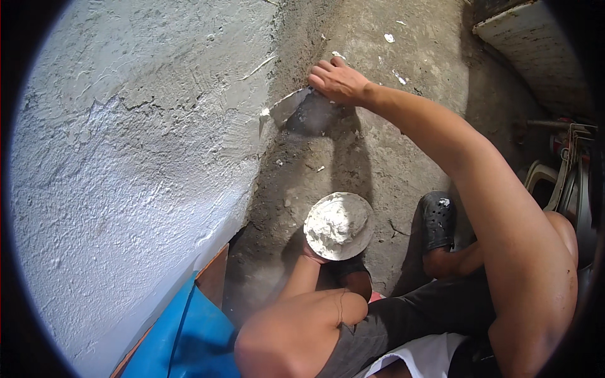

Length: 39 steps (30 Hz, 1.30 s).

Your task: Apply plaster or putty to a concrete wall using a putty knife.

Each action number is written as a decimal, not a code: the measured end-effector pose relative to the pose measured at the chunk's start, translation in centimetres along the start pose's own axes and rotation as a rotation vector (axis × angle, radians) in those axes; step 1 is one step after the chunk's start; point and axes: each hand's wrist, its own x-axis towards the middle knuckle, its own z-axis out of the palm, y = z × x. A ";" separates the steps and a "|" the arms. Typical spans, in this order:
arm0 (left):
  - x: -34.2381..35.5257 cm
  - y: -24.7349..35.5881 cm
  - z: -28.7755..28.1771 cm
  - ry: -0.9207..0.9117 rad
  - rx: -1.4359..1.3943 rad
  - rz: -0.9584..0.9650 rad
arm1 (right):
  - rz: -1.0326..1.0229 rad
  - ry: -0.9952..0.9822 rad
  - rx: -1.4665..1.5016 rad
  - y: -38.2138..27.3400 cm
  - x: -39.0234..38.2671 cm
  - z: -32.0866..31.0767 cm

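My right hand (339, 82) reaches forward to the foot of the wall, its fingers closed on a putty knife (291, 104). The flat, pale blade points left and lies against the wall's lower edge; the handle is mostly hidden in my fist. Nearer to me, my left hand (313, 254) holds up a round white dish (363, 242) from below, with most of its fingers out of sight under it. A thick, uneven heap of white paste (337, 220) fills much of the dish.
A rough plastered wall (126, 157) rises on the left, bluish white low down. Pale flecks dot the concrete floor (403, 145). A blue sheet (201, 331) lies at the lower left. My dark clog (438, 220) stands right of the dish. Chair-like frames (561, 170) crowd the right edge.
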 end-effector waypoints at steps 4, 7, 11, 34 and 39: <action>0.2 0.2 0.6 -0.060 -0.036 -0.042 | 0.096 0.165 0.078 -0.1 -1.6 0.0; 0.2 0.0 1.2 -0.139 -0.064 -0.057 | 0.077 0.110 0.192 -1.3 -1.9 -0.7; 0.4 -0.2 1.0 -0.171 -0.102 -0.058 | 0.053 0.142 0.108 -3.1 -0.9 -1.3; 0.5 0.2 -0.2 -0.067 -0.071 -0.042 | 0.095 0.276 0.153 -4.1 0.3 -2.2; 0.4 0.5 -0.4 0.128 0.031 -0.038 | 0.184 0.178 0.077 -4.9 2.1 -3.0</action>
